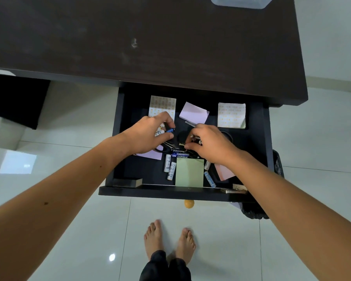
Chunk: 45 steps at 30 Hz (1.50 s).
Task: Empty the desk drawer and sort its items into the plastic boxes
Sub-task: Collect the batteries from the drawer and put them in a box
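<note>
At the bottom of the frame two bare feet (169, 241) stand on pale glossy floor tiles (231, 240). Just above them a round orange knob (189, 204) sticks out from the front panel of the open dark drawer (162, 193), which fills the middle of the frame.

Inside the drawer, nearest the front, a green sticky-note pad (189, 173) lies flat, with two white batteries (169, 166) just left of it and a blue-and-white battery (209, 179) just right. A pink pad (224, 171) lies partly under the right forearm. Above the green pad sit dark blue batteries (179, 154) with printed labels.

In the drawer's middle both hands work close together. The left hand (148, 133) has its fingers curled, pinching a small blue-tipped item (170, 130); what it is cannot be told. The right hand (209, 141) also has curled fingers, gripping small dark and metallic pieces (194, 139) that are too hidden to name. Black scissors (167, 146) lie between and beneath the hands, on a lilac sheet (150, 156).

Further back lie a patterned pad (162, 104) at left, a lilac pad (194, 113) in the centre, and another patterned pad (231, 115) at right.

Beyond, the dark desk top (150, 37) fills the upper frame, with a clear plastic box (241, 2) cut off at the upper right edge.
</note>
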Available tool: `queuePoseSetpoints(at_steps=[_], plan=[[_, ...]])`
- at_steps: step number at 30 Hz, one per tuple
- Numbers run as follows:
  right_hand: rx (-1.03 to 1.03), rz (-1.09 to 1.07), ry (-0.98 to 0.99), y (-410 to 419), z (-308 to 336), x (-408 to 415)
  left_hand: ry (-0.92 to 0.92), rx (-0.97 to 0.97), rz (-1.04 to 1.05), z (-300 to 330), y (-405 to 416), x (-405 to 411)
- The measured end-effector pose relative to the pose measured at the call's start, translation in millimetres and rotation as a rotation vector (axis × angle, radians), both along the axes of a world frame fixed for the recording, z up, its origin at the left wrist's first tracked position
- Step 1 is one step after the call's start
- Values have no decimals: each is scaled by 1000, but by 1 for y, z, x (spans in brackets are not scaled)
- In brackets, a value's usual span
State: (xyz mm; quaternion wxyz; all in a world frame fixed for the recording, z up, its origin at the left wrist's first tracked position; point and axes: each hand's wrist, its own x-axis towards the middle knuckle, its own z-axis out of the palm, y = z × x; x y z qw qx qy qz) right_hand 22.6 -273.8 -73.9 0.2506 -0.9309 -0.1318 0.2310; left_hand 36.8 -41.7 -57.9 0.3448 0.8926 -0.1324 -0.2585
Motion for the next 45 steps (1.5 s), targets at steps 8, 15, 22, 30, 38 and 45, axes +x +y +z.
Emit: queuePoseSetpoints(at_steps=[8, 15, 22, 30, 38, 45], plan=[[448, -307, 379, -25, 17, -5, 63, -67, -21, 6, -1, -6], [788, -479, 632, -36, 21, -9, 11, 97, -102, -8, -16, -9], [654, -500, 584, -38, 18, -13, -67, 315, -249, -5, -26, -7], [279, -244, 202, -28, 10, -16, -41, 176, -160, -10, -20, -14], [-56, -2, -39, -13, 7, -13, 5, 31, -76, -2, -15, -20], [49, -50, 39, -19, 15, -12, 40, -29, 26, -3, -12, -23]])
